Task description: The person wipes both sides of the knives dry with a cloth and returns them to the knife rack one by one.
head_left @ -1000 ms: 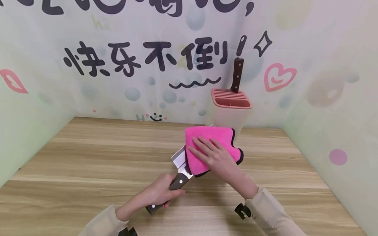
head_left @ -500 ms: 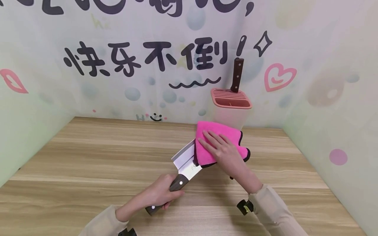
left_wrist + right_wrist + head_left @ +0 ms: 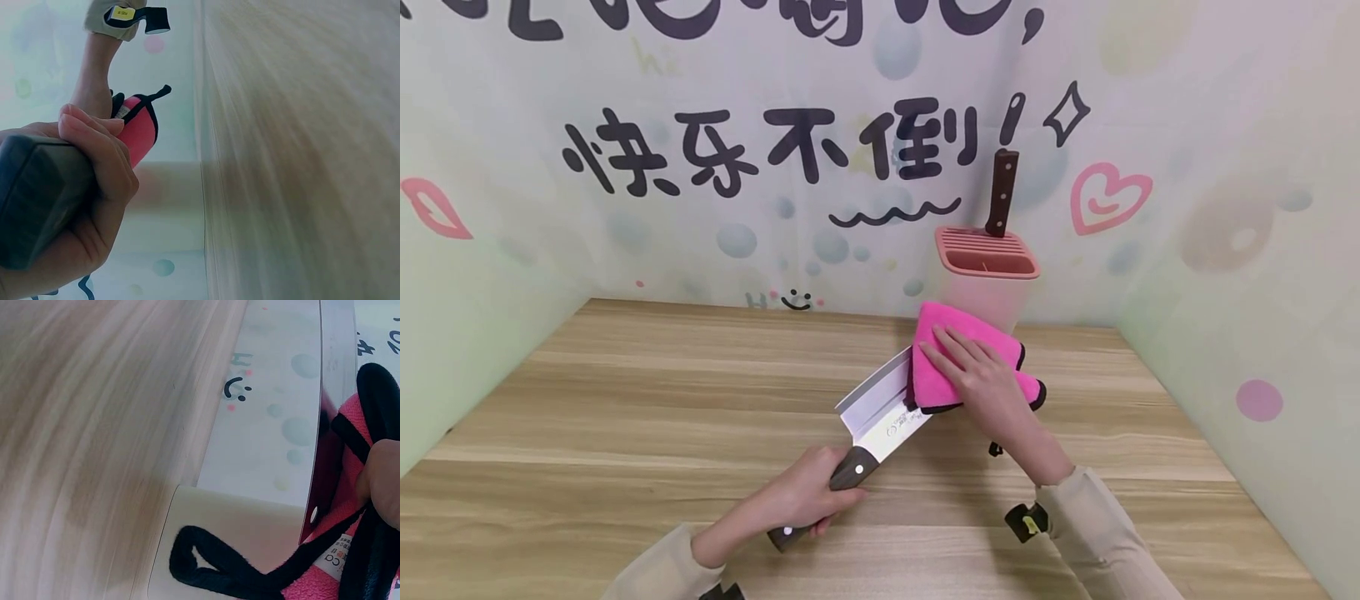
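Note:
My left hand (image 3: pixel 808 497) grips the dark riveted handle (image 3: pixel 854 468) of a cleaver (image 3: pixel 874 417), whose broad blade slants up and right above the table. A pink cloth (image 3: pixel 934 390) with black edging covers the blade's far part. My right hand (image 3: pixel 988 392) lies over the cloth with its fingers extended on top. In the right wrist view, the thumb (image 3: pixel 382 481) presses the cloth's underside, beside a white label (image 3: pixel 337 557) and a black loop (image 3: pixel 187 556). The handle's butt (image 3: pixel 44 194) fills the left wrist view's lower left. Cloth and hand hide the blade's tip.
Behind the cloth stands a pale knife block (image 3: pixel 981 292) with a pink slotted top (image 3: pixel 985 240); one brown-handled knife (image 3: pixel 1002 192) sticks up from it. The wood-grain table (image 3: pixel 662 417) meets a printed back wall (image 3: pixel 700 250) and side walls.
My right hand and the pink cloth have slid up and right along the blade toward its tip, baring more metal and printed marks. The left hand and handle stay nearly still.

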Demonstrator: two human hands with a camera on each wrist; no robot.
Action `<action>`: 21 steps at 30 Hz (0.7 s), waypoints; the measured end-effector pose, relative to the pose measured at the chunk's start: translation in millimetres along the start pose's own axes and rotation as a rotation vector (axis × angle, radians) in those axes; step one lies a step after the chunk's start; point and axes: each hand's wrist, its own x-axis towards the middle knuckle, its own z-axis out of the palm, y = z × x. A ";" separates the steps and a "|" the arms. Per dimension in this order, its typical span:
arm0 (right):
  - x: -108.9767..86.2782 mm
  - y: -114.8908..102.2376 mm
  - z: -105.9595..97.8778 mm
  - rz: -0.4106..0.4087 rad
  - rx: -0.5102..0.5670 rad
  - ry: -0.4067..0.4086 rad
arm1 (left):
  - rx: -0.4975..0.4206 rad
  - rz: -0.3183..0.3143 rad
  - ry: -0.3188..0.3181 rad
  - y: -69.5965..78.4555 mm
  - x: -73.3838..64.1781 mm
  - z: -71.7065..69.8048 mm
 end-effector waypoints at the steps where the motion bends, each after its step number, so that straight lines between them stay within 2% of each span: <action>1: -0.4 0.3 0.1 0.002 0.003 0.003 | 0.001 -0.001 0.000 0.0 0.0 0.1; 14: -4.4 1.1 -0.4 0.003 -0.015 0.054 | -0.004 0.002 -0.005 2.1 0.1 0.0; 21: -3.6 -3.1 -3.8 -0.029 -0.115 0.050 | -0.001 0.005 -0.014 3.6 0.3 -1.0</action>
